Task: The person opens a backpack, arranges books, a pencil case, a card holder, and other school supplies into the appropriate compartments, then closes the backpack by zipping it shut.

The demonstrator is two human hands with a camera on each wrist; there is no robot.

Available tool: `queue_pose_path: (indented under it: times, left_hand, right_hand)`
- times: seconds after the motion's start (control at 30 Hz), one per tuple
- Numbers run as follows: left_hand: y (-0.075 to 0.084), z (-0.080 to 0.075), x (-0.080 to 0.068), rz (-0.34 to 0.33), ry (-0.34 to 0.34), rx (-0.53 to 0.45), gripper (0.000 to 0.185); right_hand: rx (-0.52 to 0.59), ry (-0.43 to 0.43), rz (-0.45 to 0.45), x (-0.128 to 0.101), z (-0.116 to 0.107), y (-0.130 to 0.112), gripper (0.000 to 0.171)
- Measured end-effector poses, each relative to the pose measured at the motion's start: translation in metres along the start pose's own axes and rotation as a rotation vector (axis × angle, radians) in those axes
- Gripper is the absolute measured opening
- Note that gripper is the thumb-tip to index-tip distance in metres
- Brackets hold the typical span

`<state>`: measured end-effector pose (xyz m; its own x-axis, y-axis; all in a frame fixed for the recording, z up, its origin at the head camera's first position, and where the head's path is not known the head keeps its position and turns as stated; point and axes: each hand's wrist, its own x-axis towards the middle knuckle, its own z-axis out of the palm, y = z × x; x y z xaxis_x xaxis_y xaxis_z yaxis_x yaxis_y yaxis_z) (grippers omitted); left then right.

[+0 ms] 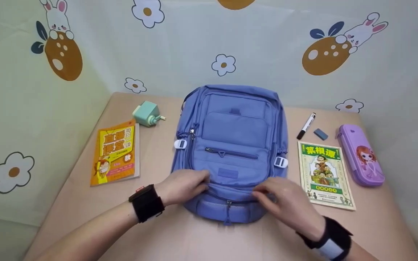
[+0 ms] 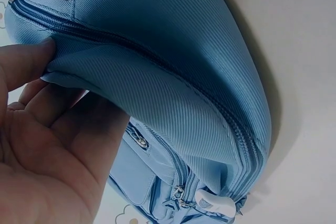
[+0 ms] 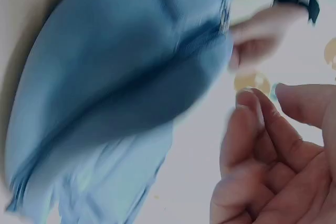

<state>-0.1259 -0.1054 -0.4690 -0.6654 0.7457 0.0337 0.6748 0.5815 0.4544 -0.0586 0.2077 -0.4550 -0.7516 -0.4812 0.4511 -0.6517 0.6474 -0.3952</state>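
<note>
Backpack of blue ribbed fabric (image 1: pixel 236 127) lies at the middle of the beige desk (image 1: pixel 216 246), its top towards the far edge, its contents hidden. The left hand (image 1: pixel 185 183) pinches a fold beside its lower front zip, thumb above and fingers beneath. The right hand (image 1: pixel 289 199), near the bag's lower right side, holds nothing, a narrow gap between thumb and loosely curled fingers. Near the desk's right edge lies a purple oblong pencil case (image 1: pixel 354 145) printed with a red-haired doll, its inside also hidden. Beside it, a green-and-cream paper booklet (image 1: pixel 325 174) has a yellow title beginning 菜根. Near the left edge, an orange-and-yellow paperback (image 1: pixel 118 152) shows 秋 on its cover. The backpack's small front patch is unreadable. A mint-green crank sharpener (image 1: pixel 146 113) stands near the far left corner.
</note>
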Motion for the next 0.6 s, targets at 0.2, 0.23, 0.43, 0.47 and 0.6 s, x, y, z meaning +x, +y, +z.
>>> queue_pose_path:
  times: [0.2,0.23,0.43,0.47,0.6]
  left_hand:
    - [0.001,0.0,-0.001,-0.002,0.006,-0.004,0.01]
    - [0.001,0.0,-0.001,-0.003,0.007,-0.004,0.01]
    - [0.002,0.0,-0.001,-0.017,-0.002,-0.005,0.01]
    - [0.002,0.0,-0.001,-0.018,-0.004,-0.004,0.01]
    - [0.002,0.001,-0.001,-0.019,-0.001,0.004,0.01]
  right_hand:
    - [-0.06,-0.031,-0.035,-0.012,-0.008,0.029,0.04]
    - [-0.061,-0.056,-0.037,-0.015,-0.006,0.031,0.045]
    - [-0.009,-0.142,-0.027,-0.026,0.013,0.036,0.051]
    - [0.003,-0.136,-0.03,-0.027,0.016,0.036,0.049]
    - [0.02,-0.095,-0.062,-0.026,0.027,0.038,0.039]
